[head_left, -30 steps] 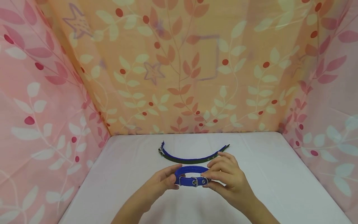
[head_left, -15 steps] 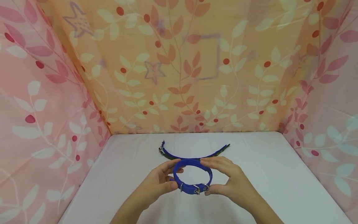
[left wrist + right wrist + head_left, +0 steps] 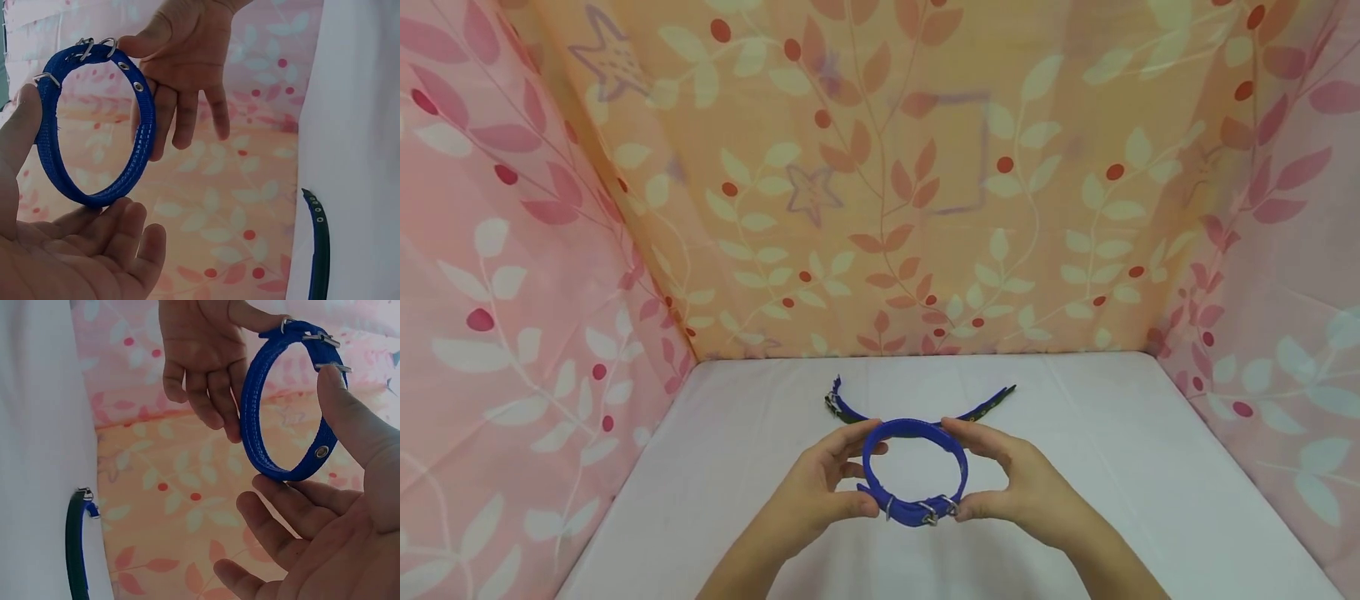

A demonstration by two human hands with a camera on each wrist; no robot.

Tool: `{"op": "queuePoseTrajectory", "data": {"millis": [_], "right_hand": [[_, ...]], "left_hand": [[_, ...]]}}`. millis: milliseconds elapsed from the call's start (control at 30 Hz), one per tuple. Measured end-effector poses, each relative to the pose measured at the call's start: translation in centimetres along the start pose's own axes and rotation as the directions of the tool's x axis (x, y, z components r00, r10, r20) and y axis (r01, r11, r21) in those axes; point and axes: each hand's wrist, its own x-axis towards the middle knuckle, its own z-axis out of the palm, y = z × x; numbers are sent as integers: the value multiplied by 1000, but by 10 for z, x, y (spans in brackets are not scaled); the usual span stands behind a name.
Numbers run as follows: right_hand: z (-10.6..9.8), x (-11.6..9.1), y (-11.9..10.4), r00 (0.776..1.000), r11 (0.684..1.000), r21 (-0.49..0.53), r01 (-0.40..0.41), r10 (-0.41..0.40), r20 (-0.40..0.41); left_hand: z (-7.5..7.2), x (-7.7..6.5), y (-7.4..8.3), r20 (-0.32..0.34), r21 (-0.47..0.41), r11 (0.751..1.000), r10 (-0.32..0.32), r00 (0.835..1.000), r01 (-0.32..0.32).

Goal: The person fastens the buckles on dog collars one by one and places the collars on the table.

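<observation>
One blue collar (image 3: 912,514) is held midway between the left hand (image 3: 822,492) and right hand (image 3: 1028,485), each pinching its own side, neither nearer. Beyond it, a green-and-blue strap (image 3: 987,409) lies curved on the white table (image 3: 700,450), its long axis crosswise. No brand or writing is legible.

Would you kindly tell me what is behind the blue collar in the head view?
Both ends of a dark strap show on the white table; the blue collar covers most of its middle.

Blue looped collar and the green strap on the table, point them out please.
Blue looped collar (image 3: 910,512): head view, front of its band.
Green strap (image 3: 74,544): right wrist view, its green face.
</observation>
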Motion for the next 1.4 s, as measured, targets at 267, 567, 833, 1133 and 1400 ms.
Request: {"op": "queuePoseTrajectory", "data": {"millis": [267, 567, 833, 1133, 1400], "right_hand": [[-2, 2, 6, 997, 993, 85, 80, -81, 14], [9, 2, 1, 988, 995, -20, 93, -95, -120], [33, 14, 3, 982, 1000, 5, 31, -29, -187], [69, 45, 11, 989, 998, 52, 27, -20, -144], [107, 70, 22, 997, 999, 38, -6, 9, -74]], "left_hand": [[1, -1, -2, -42, 33, 997, 75, 996, -73], [-1, -1, -4, -179, 153, 963, 247, 952, -221], [-22, -7, -10, -180, 277, 915, 350, 919, -294], [-63, -19, -44, -221, 444, 877, 306, 926, -184], [-101, -35, -78, -227, 443, 887, 253, 940, -132]]}}
